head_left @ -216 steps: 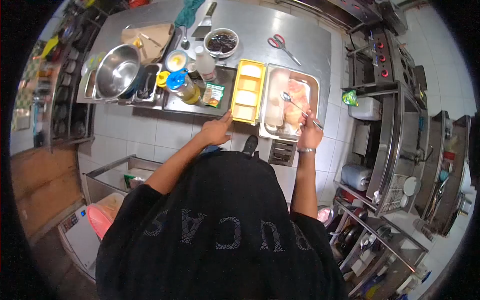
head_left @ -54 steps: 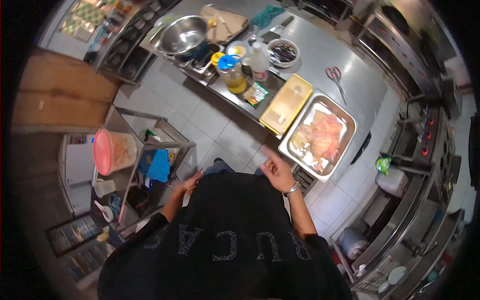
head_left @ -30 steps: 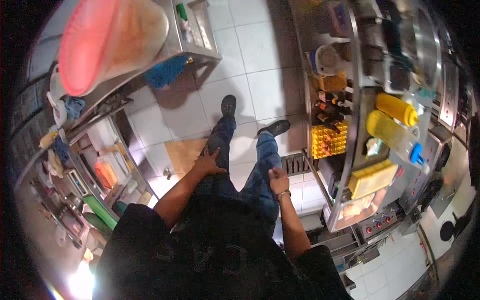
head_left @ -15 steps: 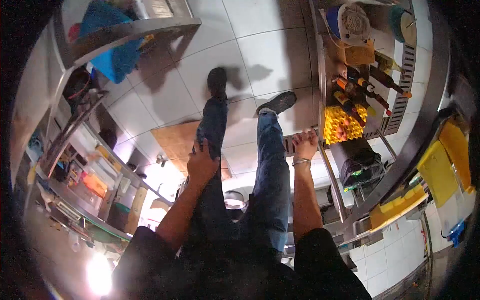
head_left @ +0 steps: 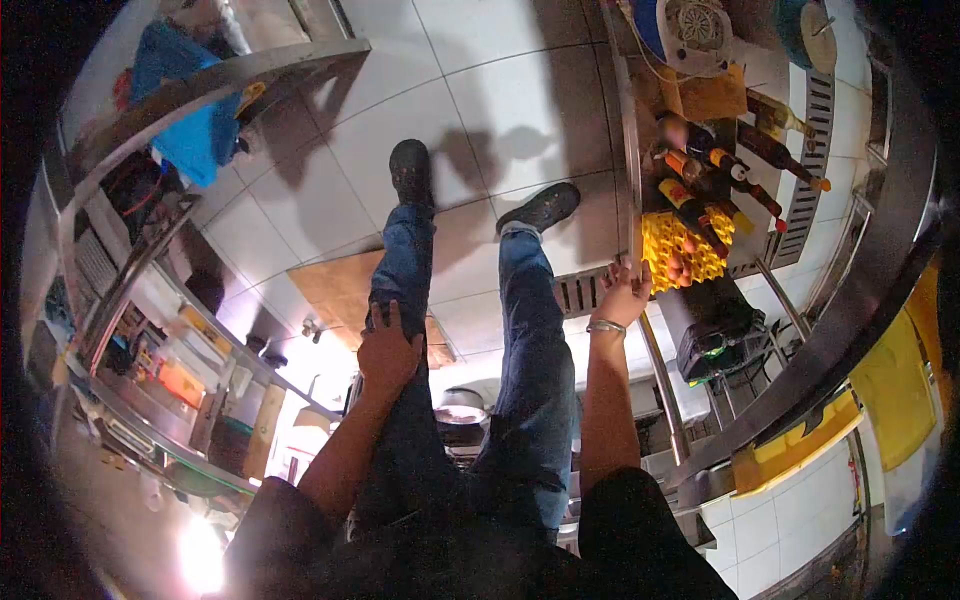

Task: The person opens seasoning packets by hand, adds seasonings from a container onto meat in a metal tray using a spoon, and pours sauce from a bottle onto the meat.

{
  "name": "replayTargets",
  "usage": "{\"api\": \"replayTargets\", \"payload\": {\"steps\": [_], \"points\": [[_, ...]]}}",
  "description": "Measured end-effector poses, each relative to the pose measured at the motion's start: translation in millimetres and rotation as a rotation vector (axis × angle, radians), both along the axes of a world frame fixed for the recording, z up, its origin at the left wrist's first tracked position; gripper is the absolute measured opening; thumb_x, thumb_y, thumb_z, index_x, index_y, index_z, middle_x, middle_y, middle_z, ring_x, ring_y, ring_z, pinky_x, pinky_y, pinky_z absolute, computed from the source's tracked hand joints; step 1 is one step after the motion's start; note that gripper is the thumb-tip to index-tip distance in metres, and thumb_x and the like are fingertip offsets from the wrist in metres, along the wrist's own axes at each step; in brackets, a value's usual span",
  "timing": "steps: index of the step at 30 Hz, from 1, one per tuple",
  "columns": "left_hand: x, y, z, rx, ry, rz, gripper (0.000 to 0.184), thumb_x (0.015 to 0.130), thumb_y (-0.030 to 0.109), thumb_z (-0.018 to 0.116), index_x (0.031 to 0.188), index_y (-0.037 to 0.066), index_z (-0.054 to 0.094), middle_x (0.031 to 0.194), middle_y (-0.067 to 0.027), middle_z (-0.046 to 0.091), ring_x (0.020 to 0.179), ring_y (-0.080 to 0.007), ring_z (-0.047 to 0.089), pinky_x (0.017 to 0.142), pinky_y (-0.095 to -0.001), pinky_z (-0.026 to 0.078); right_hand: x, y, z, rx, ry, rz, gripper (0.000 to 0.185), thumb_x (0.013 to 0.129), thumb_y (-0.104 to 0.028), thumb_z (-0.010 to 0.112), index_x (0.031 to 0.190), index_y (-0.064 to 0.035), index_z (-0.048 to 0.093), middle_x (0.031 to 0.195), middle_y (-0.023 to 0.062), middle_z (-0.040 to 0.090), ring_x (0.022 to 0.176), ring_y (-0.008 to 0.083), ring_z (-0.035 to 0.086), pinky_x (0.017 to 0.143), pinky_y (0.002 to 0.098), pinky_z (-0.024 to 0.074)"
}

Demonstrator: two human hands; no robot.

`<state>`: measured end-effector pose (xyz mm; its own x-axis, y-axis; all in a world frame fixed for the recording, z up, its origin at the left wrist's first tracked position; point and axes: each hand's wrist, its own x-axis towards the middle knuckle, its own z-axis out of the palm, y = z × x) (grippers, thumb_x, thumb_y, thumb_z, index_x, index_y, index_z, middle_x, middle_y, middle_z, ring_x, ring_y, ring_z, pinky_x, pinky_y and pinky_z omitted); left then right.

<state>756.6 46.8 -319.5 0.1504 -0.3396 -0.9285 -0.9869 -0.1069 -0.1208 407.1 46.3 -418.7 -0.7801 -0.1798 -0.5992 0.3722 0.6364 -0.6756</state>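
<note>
My left hand (head_left: 388,350) lies on the jeans of my left leg (head_left: 403,262), just around the knee, fingers stretched and holding nothing. A bracelet circles the wrist of my right hand (head_left: 625,297), which is held out by the edge of the metal shelf (head_left: 622,120). Its fingers are apart, and I see nothing in them. Right beside the fingertips is a yellow egg tray (head_left: 712,262) with a few brown eggs (head_left: 680,270); whether they touch it I cannot tell. Several bottles (head_left: 768,158) lie or stand close to the tray.
A black plastic-wrapped bundle (head_left: 722,335) sits below the egg tray, near a metal leg (head_left: 665,385). A white and blue appliance (head_left: 695,35) is on the shelf. Cardboard (head_left: 335,295) lies on the tiled floor. A blue plastic item (head_left: 185,120) hangs at the left counter.
My right hand has moved a little up and right, closer to the egg tray, its fingers now at the shelf edge. The left hand stays on the leg. The view has shifted slightly.
</note>
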Motion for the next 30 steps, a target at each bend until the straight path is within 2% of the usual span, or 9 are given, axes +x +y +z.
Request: {"api": "replayTargets", "payload": {"steps": [8,13,17,18,19,21,22,28,30], "points": [[-2,7,0,-0.036,0.019,0.029,0.078,0.084,0.042,0.067,0.146,0.006,0.037,0.15,-0.0272,0.034,0.111,-0.0472,0.058,0.085,-0.0511,0.055,9,-36,15,-0.079,0.009,0.054,0.042,0.092,-0.018,0.068,0.128,-0.0062,0.049,0.105,0.0064,0.065,0.083,0.018,0.065,0.064,0.0294,0.0525],[-2,8,-1,-0.015,0.008,0.006,0.078,0.084,0.042,0.066,0.147,0.005,0.037,0.149,-0.0275,0.035,0.112,-0.0471,0.057,0.085,-0.0511,0.055,39,-38,13,-0.163,-0.116,0.005,0.048,0.091,-0.018,0.07,0.132,-0.0057,0.048,0.107,0.0089,0.065,0.082,0.0172,0.065,0.063,0.0295,0.0536],[-3,3,-1,0.01,-0.007,-0.011,0.079,0.084,0.043,0.066,0.147,0.006,0.037,0.149,-0.027,0.035,0.113,-0.0462,0.057,0.086,-0.0503,0.055,67,-34,15,-0.135,-0.205,-0.045,0.045,0.094,-0.013,0.066,0.133,-0.0035,0.047,0.106,0.01,0.067,0.082,0.015,0.065,0.062,0.0255,0.0527],[-4,3,-1,0.016,-0.015,-0.018,0.079,0.084,0.044,0.066,0.147,0.006,0.037,0.149,-0.0267,0.036,0.114,-0.0458,0.057,0.086,-0.0497,0.055,73,-27,11,-0.161,-0.233,-0.01,0.039,0.094,-0.007,0.062,0.13,-0.0083,0.05,0.109,0.009,0.068,0.081,0.0153,0.066,0.063,0.0273,0.0532],[-4,2,-2,0.014,-0.012,-0.023,0.079,0.084,0.044,0.066,0.147,0.006,0.037,0.149,-0.0267,0.036,0.114,-0.0458,0.057,0.086,-0.0497,0.055,77,-23,9,-0.163,-0.23,-0.014,0.039,0.094,-0.007,0.062,0.13,-0.0083,0.05,0.109,0.009,0.068,0.081,0.0153,0.066,0.063,0.0273,0.0532],[-3,5,-3,0.028,-0.008,-0.042,0.079,0.084,0.045,0.066,0.147,0.006,0.037,0.149,-0.0254,0.037,0.114,-0.0443,0.057,0.086,-0.0485,0.055,87,-15,8,-0.091,-0.311,0.071,0.038,0.095,-0.009,0.061,0.131,-0.0068,0.05,0.109,0.0087,0.068,0.081,0.0146,0.066,0.063,0.0265,0.053],[-2,5,-2,0.03,-0.008,-0.045,0.079,0.084,0.045,0.066,0.147,0.006,0.037,0.149,-0.0254,0.037,0.114,-0.0443,0.057,0.086,-0.0485,0.055,91,-10,4,-0.063,-0.327,0.084,0.037,0.096,-0.014,0.061,0.131,-0.0061,0.05,0.108,0.0087,0.067,0.08,0.0139,0.066,0.062,0.0255,0.0525],[0,8,-4,-0.021,0.007,-0.064,0.078,0.086,0.045,0.065,0.147,0.007,0.037,0.148,-0.0248,0.037,0.113,-0.0429,0.058,0.085,-0.0483,0.056,91,9,-17,-0.008,-0.355,-0.036,0.036,0.097,-0.024,0.063,0.127,-0.007,0.053,0.107,0.0084,0.067,0.077,0.0138,0.066,0.06,0.025,0.0519],[-2,4,-2,0.046,-0.009,-0.028,0.077,0.086,0.045,0.065,0.147,0.006,0.038,0.148,-0.0254,0.037,0.113,-0.0432,0.058,0.086,-0.0485,0.055,87,11,-15,-0.017,-0.34,-0.025,0.035,0.097,-0.023,0.062,0.127,-0.007,0.053,0.107,0.0083,0.067,0.076,0.0136,0.065,0.059,0.0248,0.0519]]}}
